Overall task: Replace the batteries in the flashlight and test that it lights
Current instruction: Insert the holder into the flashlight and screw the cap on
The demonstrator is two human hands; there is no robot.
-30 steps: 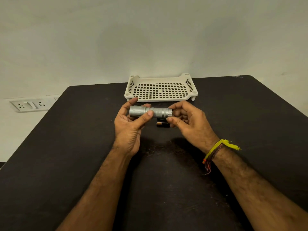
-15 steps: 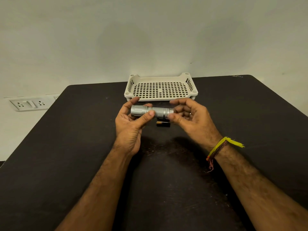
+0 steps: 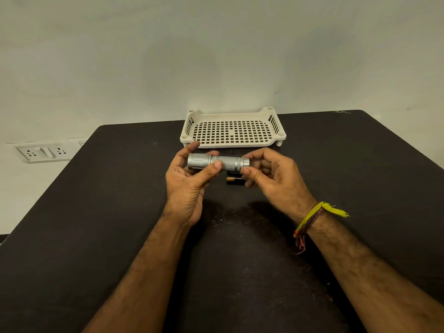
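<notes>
While the silver flashlight (image 3: 217,162) is held level above the counter (image 3: 96,212), short of the far edge and near its middle, the left hand (image 3: 189,181) grips the wider head end, thumb across the front of the barrel and fingers curled behind it. The right hand (image 3: 271,175) pinches the tail cap (image 3: 244,162) between thumb tip and fingertips. The body appears fully assembled; no gap shows between cap and barrel.

One AA battery (image 3: 234,179), dark with a copper-coloured end, lies on the counter directly below the flashlight, just beside the right thumb. A second dark shape lies immediately behind it; whether this is another battery cannot be told.

Step in hand, as a judgement: a tail cap grip for turning. Whether the cap is being unscrewed to open the battery compartment or tightened after refitting cannot be determined from this view. No light is visible at the head, which faces left, away from the camera.

Next move: rotate the cap about the barrel axis while the left hand holds the body against the twist. Keep both hands over the counter so that a freed cap or cell does not roll away.

Beyond the hands, a white perforated plastic tray (image 3: 276,138) stands at the far edge. A yellow thread band (image 3: 310,218) circles the right wrist. A wall socket plate (image 3: 45,152) shows at left.
</notes>
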